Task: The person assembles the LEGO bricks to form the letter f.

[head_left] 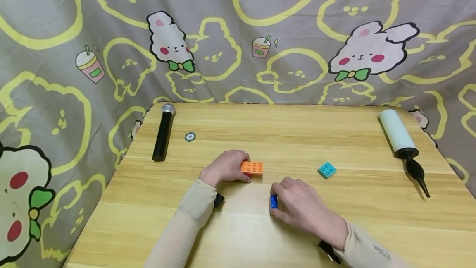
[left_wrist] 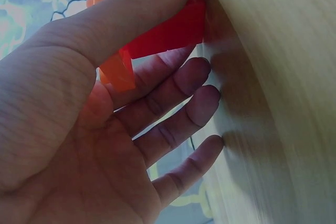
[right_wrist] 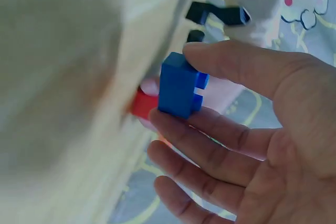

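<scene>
In the head view, my left hand [head_left: 227, 166] is near the middle of the table, holding an orange toy brick [head_left: 253, 167] set on a red toy brick. The left wrist view shows the thumb and index finger pinching the red brick [left_wrist: 176, 31] low by the tabletop, the other fingers spread. Closer to the front, my right hand [head_left: 303, 205] pinches a small blue toy brick [head_left: 273, 202] between thumb and fingers. Its studs face the palm in the right wrist view. A teal toy brick [head_left: 327, 170] lies apart, beyond the right hand.
A black microphone [head_left: 162, 135] and a round chip [head_left: 190, 136] lie at the far left of the wooden table [head_left: 282, 127]. On the right is a hand pump [head_left: 399, 135] with a black nozzle end. A patterned curtain [head_left: 223, 3] hangs behind the table.
</scene>
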{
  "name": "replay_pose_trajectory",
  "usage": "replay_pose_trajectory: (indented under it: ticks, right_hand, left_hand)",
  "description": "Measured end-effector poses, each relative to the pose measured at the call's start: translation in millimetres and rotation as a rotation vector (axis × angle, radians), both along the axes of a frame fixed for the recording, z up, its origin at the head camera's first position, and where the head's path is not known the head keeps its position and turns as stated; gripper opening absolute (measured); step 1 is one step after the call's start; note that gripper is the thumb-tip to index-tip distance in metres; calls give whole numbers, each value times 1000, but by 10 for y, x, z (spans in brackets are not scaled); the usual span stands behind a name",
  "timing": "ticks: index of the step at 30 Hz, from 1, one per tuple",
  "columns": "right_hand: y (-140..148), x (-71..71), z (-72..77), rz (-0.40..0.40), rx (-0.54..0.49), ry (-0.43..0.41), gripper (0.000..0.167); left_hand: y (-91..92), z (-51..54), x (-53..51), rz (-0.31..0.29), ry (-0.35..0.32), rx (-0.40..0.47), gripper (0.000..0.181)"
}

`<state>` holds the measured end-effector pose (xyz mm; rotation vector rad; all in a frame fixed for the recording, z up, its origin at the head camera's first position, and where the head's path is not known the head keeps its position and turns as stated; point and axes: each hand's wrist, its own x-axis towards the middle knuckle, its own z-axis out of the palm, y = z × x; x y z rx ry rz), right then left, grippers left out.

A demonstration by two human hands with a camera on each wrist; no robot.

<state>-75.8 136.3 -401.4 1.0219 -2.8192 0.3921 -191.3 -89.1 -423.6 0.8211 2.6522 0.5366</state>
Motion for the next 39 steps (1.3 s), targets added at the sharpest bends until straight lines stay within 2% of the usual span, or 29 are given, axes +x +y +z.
replay_pose_trajectory:
  ticks: [9,15,23,33,39]
  right_hand:
    - [-9,-358,308,-11,-113,50,29]
    - [-140,-566,434,-3,-164,30,29]
    - [-344,-702,366,28,-134,60,29]
    - [-460,-827,220,1,-109,39,25]
    - [-489,-863,127,21,-86,24,26]
  left_hand:
    - [-4,20,9,12,-12,0,38]
    - [-27,19,24,16,-12,12,38]
    - [-33,-1,27,8,17,37,39]
    - [-34,-19,20,18,6,58,41]
    - [-43,-33,14,-20,23,74,47]
